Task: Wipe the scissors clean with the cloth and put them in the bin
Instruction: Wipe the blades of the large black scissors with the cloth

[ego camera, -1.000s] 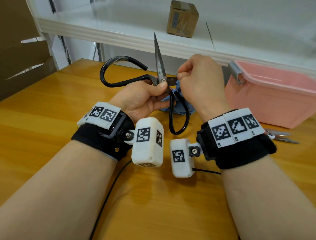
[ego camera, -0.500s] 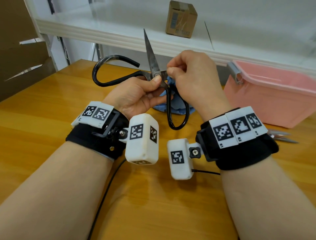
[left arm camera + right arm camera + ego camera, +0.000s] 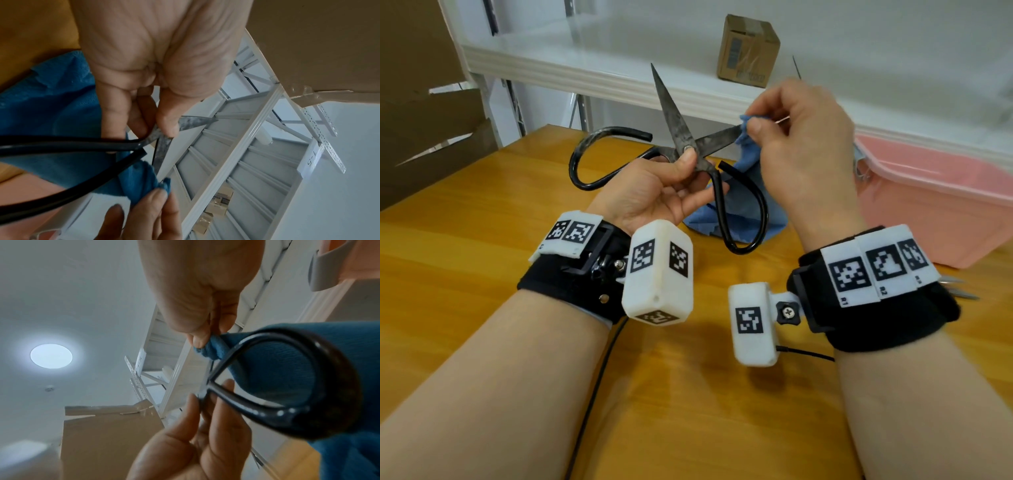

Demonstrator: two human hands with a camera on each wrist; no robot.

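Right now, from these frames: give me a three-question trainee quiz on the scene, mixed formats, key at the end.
1. True or false: the scissors lie closed on the table.
2. Which hand pinches the blue cloth around a blade? A) left hand B) right hand
3. Fill in: the pink bin sits to the person's ____.

Key:
1. False: blades spread, held up at the pivot.
2. B.
3. right.
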